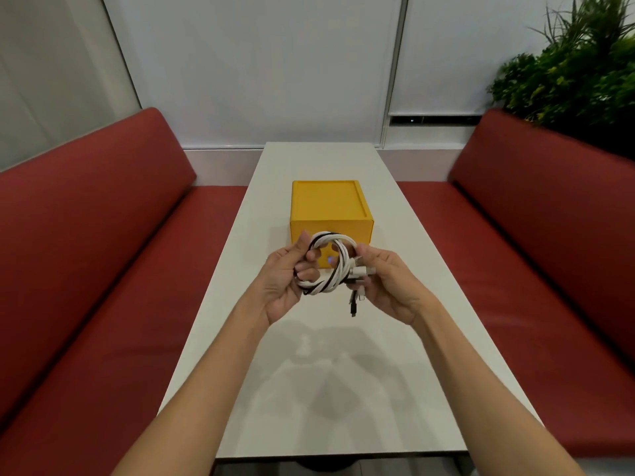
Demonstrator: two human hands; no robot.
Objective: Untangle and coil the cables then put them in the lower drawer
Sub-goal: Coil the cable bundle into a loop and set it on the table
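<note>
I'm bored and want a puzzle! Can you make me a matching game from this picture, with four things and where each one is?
Things
1. twisted white and black cables
2. yellow square drawer box
3. green leafy plant
4. red cushioned benches

Places
A. far right corner, behind a bench back
B. gripped by the left hand and the right hand above the long white table
C. one along each side of the table
D. standing on the table, beyond the hands

Pairs: 1-B, 2-D, 3-A, 4-C
</note>
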